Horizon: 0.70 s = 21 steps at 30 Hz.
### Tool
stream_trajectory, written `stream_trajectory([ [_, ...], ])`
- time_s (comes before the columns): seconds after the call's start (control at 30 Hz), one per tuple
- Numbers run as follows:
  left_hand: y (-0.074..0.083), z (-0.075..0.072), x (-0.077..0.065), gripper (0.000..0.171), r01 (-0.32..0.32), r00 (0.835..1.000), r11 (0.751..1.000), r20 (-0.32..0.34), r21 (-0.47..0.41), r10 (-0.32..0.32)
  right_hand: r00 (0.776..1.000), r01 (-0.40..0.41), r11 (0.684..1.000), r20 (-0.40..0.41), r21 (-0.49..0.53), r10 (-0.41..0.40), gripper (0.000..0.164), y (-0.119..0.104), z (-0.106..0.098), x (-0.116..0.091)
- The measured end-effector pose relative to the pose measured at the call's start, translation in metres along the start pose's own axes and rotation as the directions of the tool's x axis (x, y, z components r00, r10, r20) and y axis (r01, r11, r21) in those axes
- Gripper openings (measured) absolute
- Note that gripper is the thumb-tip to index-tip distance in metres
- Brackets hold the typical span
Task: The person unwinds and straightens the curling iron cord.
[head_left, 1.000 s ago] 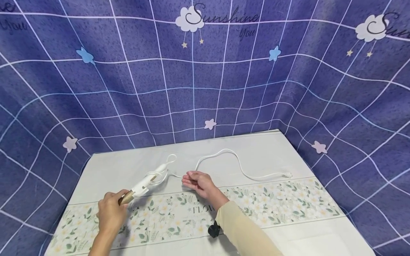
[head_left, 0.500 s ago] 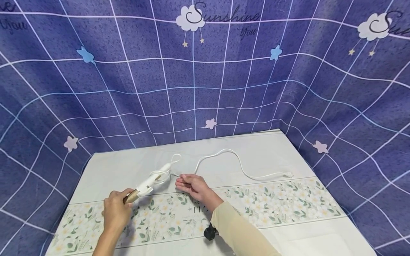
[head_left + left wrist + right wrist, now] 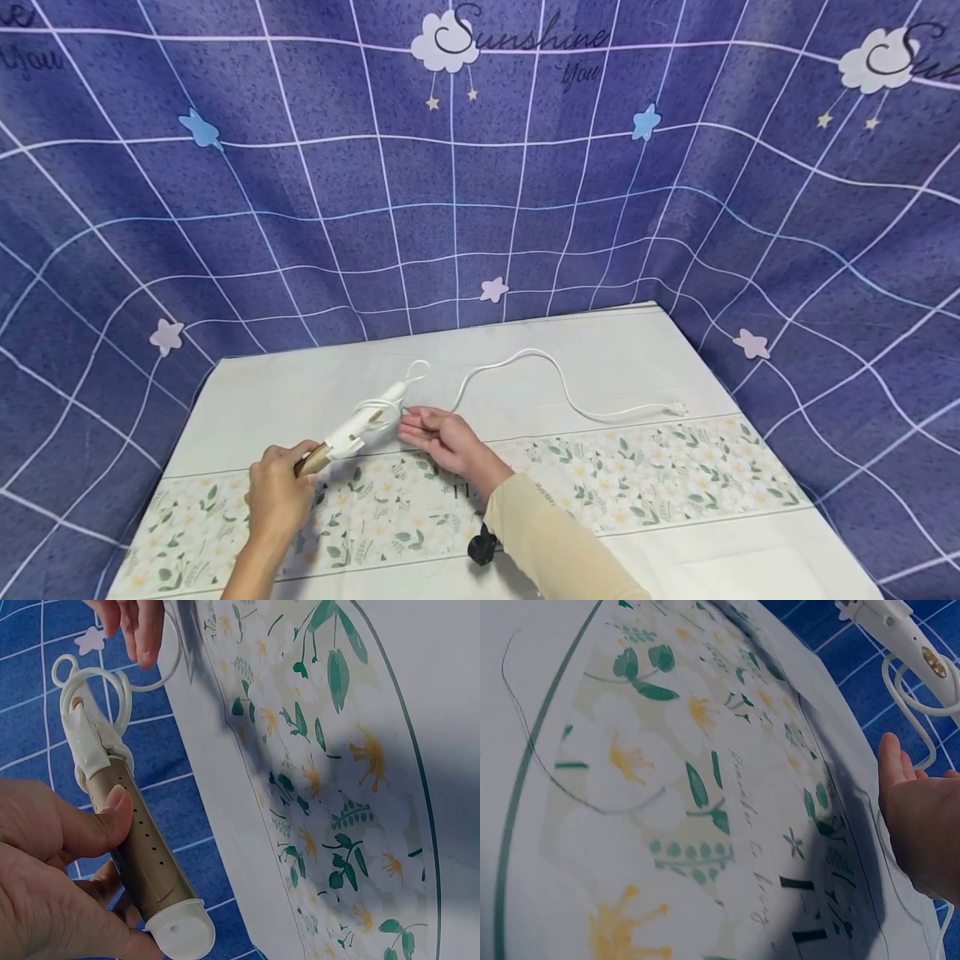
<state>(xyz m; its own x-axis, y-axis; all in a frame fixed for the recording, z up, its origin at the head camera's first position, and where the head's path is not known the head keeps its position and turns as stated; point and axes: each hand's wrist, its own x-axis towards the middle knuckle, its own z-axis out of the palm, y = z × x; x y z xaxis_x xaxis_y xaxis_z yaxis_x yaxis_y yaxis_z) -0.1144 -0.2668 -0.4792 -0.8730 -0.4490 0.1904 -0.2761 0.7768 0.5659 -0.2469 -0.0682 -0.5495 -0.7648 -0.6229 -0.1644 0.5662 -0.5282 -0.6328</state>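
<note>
My left hand [image 3: 281, 492] grips the gold barrel [image 3: 139, 840] of a hair curling iron [image 3: 367, 417]. In the left wrist view, the thumb lies along the barrel, which has small holes and a white end cap [image 3: 180, 930]. The white handle [image 3: 86, 742] points away, with loops of its white power cord [image 3: 112, 679] wound round it. My right hand [image 3: 442, 437] is beside the handle, fingers fairly straight and palm turned up. The cord runs past its fingertips; whether they touch it is hard to tell.
The cord's free length [image 3: 558, 375] curves across the table [image 3: 285, 383] to a plug [image 3: 677, 409] at the right. A black device [image 3: 482, 546] sits under the right wrist. A floral band [image 3: 637, 475] crosses the table. Blue gridded curtains [image 3: 450, 183] hang at the back and sides.
My right hand has moved left, closer to the handle and its cord loops. My left hand has shifted slightly right with the curling iron. The cord's plug end has stayed in place.
</note>
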Motion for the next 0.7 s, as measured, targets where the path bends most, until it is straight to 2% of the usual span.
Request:
stream_trajectory([
  [0.3, -0.0003, -0.0005, -0.0024, 0.045, -0.015, 0.999, 1.000, 0.037, -0.013, 0.016, 0.998, -0.003, 0.998, 0.070, 0.067, -0.002, 0.046, 0.0055, 0.0018, 0.0020],
  [0.47, -0.0025, -0.0020, -0.0019, 0.045, -0.007, 0.999, 1.000, 0.035, -0.019, 0.007, 0.998, 0.021, 0.997, 0.054, 0.069, -0.025, 0.044, 0.0042, 0.0021, 0.0019],
  [0.7, -0.0042, 0.0006, -0.0010, 0.045, 0.008, 0.999, 1.000, 0.035, -0.010, -0.008, 1.000, 0.030, 1.000, 0.001, 0.000, -0.030, 0.041, 0.0068, 0.0059, 0.0012],
])
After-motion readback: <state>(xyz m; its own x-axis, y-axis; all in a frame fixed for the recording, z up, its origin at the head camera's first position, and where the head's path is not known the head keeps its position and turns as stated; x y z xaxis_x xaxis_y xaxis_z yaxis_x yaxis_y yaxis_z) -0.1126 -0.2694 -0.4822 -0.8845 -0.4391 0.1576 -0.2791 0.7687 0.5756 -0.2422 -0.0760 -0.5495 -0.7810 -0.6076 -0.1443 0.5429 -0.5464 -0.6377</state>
